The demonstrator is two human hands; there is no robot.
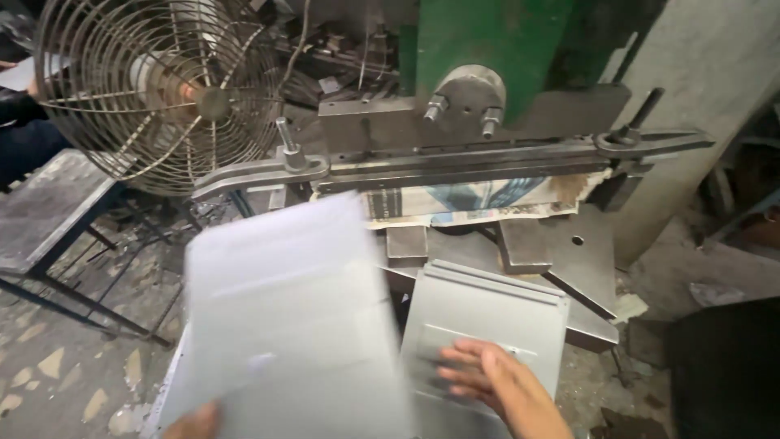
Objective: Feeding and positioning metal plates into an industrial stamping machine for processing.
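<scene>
My left hand (pixel 193 423) shows only at the bottom edge, gripping the lower edge of a pale grey metal sheet (pixel 284 317) that is blurred with motion and tilted up over the left side. My right hand (pixel 487 378) lies flat, fingers spread, on a second grey sheet-metal panel (pixel 487 313) with a folded rim, which rests on the bed of a green press machine (pixel 487 49). The panel sits just in front of the press's dark steel die bar (pixel 455 167).
A round wire-guard fan (pixel 158 89) stands at the upper left. A dark metal table (pixel 49 203) is at the left. Crumpled printed paper (pixel 479 199) lies under the die bar. Steel blocks (pixel 524 244) sit on the bed. A concrete wall (pixel 699 73) is on the right.
</scene>
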